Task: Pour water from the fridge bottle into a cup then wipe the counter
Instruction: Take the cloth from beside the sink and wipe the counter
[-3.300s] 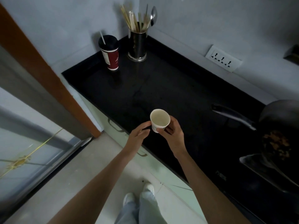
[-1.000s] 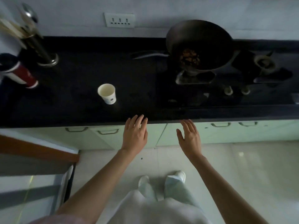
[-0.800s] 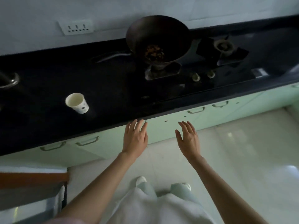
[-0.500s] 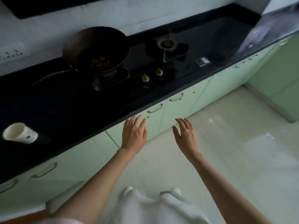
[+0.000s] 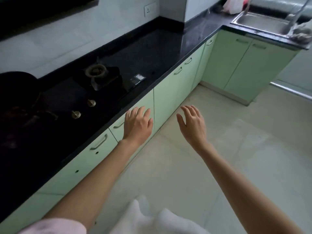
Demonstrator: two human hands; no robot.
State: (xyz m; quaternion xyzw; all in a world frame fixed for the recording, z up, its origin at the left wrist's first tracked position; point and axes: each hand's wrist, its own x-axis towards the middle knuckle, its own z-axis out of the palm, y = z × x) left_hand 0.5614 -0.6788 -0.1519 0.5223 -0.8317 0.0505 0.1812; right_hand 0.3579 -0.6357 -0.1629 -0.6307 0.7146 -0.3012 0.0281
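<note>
Both hands empty, held out in front at about counter-edge height. Left hand (image 5: 138, 124) palm-down, fingers loosely spread and nearly straight, seen against the pale green cabinet fronts (image 5: 170, 97) just below the front edge of the black counter (image 5: 152, 53); can't tell if it touches anything. Right hand (image 5: 192, 124) over the light floor tiles (image 5: 236, 149), fingers apart and slightly curled, thumb out to the side, gripping nothing. The two hands are near each other, not touching. Cup and fridge bottle: neither in view. Counter runs from lower left to the far corner, then turns right to a steel sink (image 5: 263, 22) with a tap (image 5: 293, 12) and a greyish cloth-like lump (image 5: 302, 32) on the sink's right rim. A pink-white plastic bag (image 5: 233, 5) sits on the counter behind the sink. On the counter at left: a gas hob with a bare burner (image 5: 95, 71), two knobs (image 5: 83, 108), and a dark pan (image 5: 16, 98) at the frame's left edge, contents too dark to make out. A wall socket (image 5: 150, 8) is above the counter.
</note>
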